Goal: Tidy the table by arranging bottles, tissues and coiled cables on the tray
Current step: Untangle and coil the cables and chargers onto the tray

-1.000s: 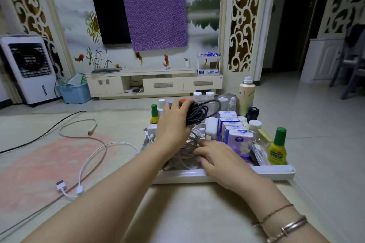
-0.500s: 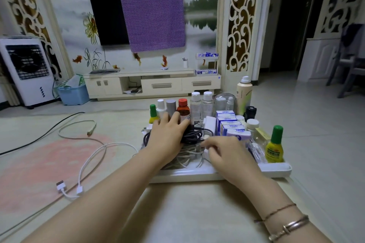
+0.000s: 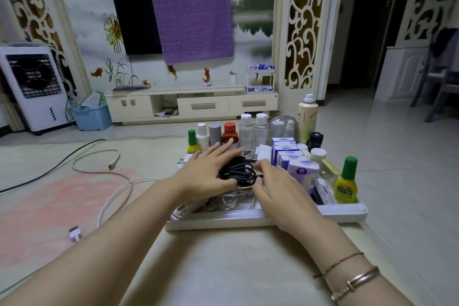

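Observation:
A white tray (image 3: 342, 213) stands in front of me. A row of bottles (image 3: 246, 129) lines its back edge, and blue tissue packs (image 3: 285, 149) stand in its right half. A yellow bottle with a green cap (image 3: 345, 184) is at the front right corner. A black coiled cable (image 3: 239, 171) lies on a heap of white cables (image 3: 231, 200) in the tray's left half. My left hand (image 3: 206, 171) rests on the coil's left side with straight fingers. The fingertips of my right hand (image 3: 275, 186) touch the coil's right edge.
A loose white cable (image 3: 111, 196) with a USB plug (image 3: 74, 232) trails over the surface left of the tray, beside a grey cable (image 3: 96, 156). Farther back stand a TV cabinet (image 3: 191, 104), a blue basket (image 3: 92, 117) and an air cooler (image 3: 32, 87).
My left hand held the black coil up above the tray, then lowered it onto the white cables and flattened its fingers. My right hand moved up from the white cables to the coil's edge.

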`<action>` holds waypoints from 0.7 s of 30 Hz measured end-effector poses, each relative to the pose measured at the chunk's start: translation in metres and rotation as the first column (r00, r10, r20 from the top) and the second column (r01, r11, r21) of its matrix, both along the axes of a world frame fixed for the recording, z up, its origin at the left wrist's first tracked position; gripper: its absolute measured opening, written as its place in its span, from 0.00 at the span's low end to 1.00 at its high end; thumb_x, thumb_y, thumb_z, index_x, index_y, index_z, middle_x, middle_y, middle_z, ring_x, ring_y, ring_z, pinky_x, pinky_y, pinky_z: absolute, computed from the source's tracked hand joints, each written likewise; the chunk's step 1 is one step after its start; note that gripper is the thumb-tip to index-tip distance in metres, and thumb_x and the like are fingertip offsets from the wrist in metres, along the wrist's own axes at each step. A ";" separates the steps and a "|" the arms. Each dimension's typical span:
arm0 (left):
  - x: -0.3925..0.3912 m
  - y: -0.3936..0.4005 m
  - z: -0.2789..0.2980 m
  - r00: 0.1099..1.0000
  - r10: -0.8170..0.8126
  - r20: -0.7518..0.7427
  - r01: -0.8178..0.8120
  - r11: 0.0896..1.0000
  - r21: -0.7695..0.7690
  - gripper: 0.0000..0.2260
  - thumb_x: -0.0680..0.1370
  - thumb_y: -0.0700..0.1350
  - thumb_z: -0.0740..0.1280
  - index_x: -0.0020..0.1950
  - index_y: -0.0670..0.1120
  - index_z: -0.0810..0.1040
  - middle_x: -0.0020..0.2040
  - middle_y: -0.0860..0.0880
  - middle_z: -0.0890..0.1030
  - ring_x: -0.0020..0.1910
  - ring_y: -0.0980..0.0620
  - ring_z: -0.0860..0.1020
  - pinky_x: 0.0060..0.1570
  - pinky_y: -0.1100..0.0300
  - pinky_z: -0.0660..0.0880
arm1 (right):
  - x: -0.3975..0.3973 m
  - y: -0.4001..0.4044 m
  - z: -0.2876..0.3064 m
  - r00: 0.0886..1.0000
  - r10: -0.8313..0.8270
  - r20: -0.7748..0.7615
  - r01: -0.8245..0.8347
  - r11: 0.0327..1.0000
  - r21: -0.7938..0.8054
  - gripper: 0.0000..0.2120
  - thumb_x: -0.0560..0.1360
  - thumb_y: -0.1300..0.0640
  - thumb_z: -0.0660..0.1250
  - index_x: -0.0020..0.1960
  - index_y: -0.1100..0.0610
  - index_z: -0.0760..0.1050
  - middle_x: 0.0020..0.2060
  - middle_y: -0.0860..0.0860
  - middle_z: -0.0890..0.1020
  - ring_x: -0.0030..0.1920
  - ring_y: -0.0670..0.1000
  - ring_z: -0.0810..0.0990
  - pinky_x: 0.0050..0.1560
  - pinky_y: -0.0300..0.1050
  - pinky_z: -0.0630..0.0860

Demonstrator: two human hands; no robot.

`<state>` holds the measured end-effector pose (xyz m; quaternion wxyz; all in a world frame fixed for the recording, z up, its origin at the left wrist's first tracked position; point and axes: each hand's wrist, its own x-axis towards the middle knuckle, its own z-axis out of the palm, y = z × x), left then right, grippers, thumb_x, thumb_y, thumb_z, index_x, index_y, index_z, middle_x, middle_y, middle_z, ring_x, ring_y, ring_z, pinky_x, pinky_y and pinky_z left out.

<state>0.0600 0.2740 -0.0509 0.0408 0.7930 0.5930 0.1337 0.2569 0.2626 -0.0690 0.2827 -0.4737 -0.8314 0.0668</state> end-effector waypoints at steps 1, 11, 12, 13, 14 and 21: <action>-0.002 -0.005 -0.004 0.999 0.008 -0.043 -0.006 0.999 0.040 0.34 0.70 0.63 0.54 0.74 0.69 0.47 0.78 0.62 0.43 0.77 0.56 0.45 0.75 0.45 0.49 | 0.001 0.000 0.000 1.000 0.006 -0.006 -0.006 1.000 0.000 0.14 0.81 0.54 0.52 0.66 0.53 0.63 0.58 0.52 0.76 0.56 0.52 0.73 0.47 0.42 0.62; 0.005 -0.001 -0.020 0.962 0.102 -0.254 -0.055 0.981 0.187 0.28 0.78 0.66 0.47 0.76 0.64 0.41 0.79 0.53 0.52 0.74 0.49 0.62 0.65 0.53 0.66 | -0.004 0.006 -0.009 0.963 0.039 0.265 -0.025 0.998 -0.055 0.27 0.83 0.52 0.46 0.79 0.56 0.42 0.78 0.51 0.44 0.77 0.46 0.42 0.76 0.44 0.45; 0.005 -0.001 -0.020 0.961 0.099 -0.257 -0.055 0.983 0.176 0.29 0.78 0.66 0.48 0.77 0.64 0.42 0.79 0.53 0.52 0.74 0.49 0.62 0.65 0.53 0.67 | -0.004 0.004 -0.008 0.970 0.036 0.239 -0.024 0.998 -0.055 0.27 0.83 0.52 0.46 0.79 0.56 0.43 0.78 0.51 0.45 0.77 0.46 0.43 0.76 0.44 0.45; 0.004 -0.002 -0.020 0.964 0.091 -0.251 -0.049 0.984 0.169 0.29 0.78 0.66 0.48 0.77 0.63 0.43 0.79 0.54 0.52 0.74 0.49 0.62 0.66 0.53 0.66 | -0.003 0.001 -0.007 0.979 0.037 0.200 -0.027 0.998 -0.051 0.27 0.83 0.53 0.47 0.79 0.56 0.43 0.78 0.50 0.46 0.77 0.45 0.44 0.76 0.42 0.45; 0.004 -0.005 -0.019 0.969 0.076 -0.235 -0.039 0.987 0.156 0.29 0.78 0.66 0.48 0.77 0.63 0.43 0.79 0.54 0.52 0.74 0.49 0.61 0.67 0.52 0.64 | -0.002 -0.002 -0.006 0.987 0.039 0.157 -0.034 0.999 -0.040 0.27 0.82 0.54 0.48 0.79 0.56 0.44 0.78 0.50 0.47 0.77 0.44 0.45 0.75 0.41 0.45; -0.005 -0.036 0.004 0.997 0.072 0.026 -0.076 0.971 0.227 0.33 0.75 0.69 0.48 0.78 0.59 0.49 0.78 0.55 0.55 0.77 0.54 0.55 0.73 0.49 0.58 | -0.001 -0.021 0.001 0.994 0.108 -0.007 -0.107 0.992 0.061 0.26 0.81 0.57 0.51 0.78 0.54 0.51 0.78 0.48 0.52 0.76 0.41 0.46 0.69 0.31 0.40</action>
